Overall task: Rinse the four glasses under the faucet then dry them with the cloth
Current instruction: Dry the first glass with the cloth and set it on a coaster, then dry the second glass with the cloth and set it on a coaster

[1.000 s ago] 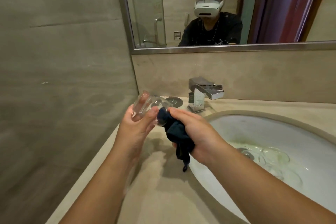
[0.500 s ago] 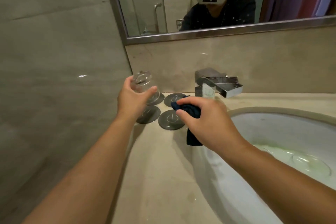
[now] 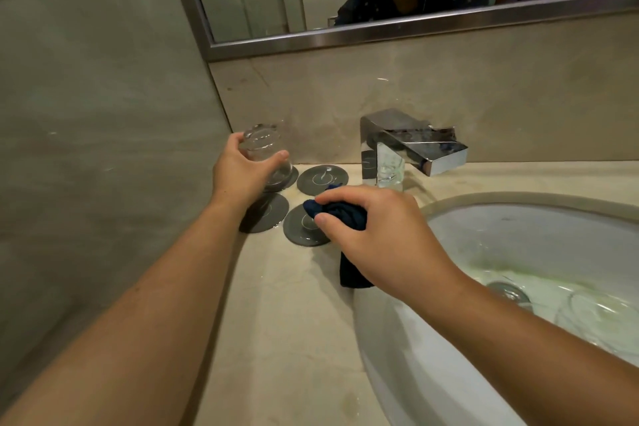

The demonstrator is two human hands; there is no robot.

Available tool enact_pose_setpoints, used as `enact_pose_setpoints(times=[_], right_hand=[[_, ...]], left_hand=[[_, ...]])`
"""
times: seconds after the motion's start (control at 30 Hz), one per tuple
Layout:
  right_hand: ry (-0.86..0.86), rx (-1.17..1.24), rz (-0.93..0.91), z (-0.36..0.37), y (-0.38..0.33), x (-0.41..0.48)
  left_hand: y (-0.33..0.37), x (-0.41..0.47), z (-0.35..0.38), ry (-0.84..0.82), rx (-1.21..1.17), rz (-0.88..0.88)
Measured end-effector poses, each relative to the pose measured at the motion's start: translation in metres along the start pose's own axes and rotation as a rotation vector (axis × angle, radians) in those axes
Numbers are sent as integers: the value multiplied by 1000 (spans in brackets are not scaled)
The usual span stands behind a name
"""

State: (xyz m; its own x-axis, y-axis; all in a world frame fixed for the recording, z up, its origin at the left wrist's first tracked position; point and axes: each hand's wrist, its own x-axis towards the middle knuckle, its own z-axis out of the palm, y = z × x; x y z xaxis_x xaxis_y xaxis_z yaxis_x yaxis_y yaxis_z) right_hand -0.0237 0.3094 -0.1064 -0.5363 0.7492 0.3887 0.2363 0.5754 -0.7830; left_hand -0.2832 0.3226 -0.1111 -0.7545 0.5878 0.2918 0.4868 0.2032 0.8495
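Head view: from where I am standing, the beige stone counter (image 3: 294, 322) is running as a narrow strip between the grey tiled wall (image 3: 103, 114) on the left and the curved rim of the white oval sink basin (image 3: 397, 339) on the right. Its near part is lying bare, and the back corner is crowded.

Four round dark grey coasters (image 3: 322, 180) are sitting there in a two-by-two cluster, close to the backsplash and just left of the square chrome faucet (image 3: 415, 142).

Of clear drinking glasses I am counting one in hand and at least one more, a faint outline (image 3: 584, 315) lying in the wet basin near the drain (the water is blurring any others). There is one cloth.

The left hand (image 3: 242, 176) is curling its fingers and thumb around the upturned clear glass (image 3: 262, 145), base up, over the back-left coaster. I cannot tell whether the rim is touching it.

The right hand (image 3: 380, 235) is clenching the bunched dark blue cloth (image 3: 345, 214) above the front-right coaster. The cloth's tail is hanging down beside the basin's edge.
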Motion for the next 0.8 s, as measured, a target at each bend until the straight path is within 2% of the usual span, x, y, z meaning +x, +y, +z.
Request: enact_pose_setpoints(times=[0.4, 0.5, 0.63, 0.8], right_hand=[[5, 62, 22, -5, 4, -1], [-15, 74, 29, -13, 3, -8], [-42, 81, 48, -34, 4, -30], [-14, 72, 87, -70, 4, -66]], left_hand=[[-9, 6, 5, -76, 25, -8], [0, -4, 1, -37, 71, 10], [14, -43, -11, 7, 68, 93], [33, -110, -29, -65, 106, 158]])
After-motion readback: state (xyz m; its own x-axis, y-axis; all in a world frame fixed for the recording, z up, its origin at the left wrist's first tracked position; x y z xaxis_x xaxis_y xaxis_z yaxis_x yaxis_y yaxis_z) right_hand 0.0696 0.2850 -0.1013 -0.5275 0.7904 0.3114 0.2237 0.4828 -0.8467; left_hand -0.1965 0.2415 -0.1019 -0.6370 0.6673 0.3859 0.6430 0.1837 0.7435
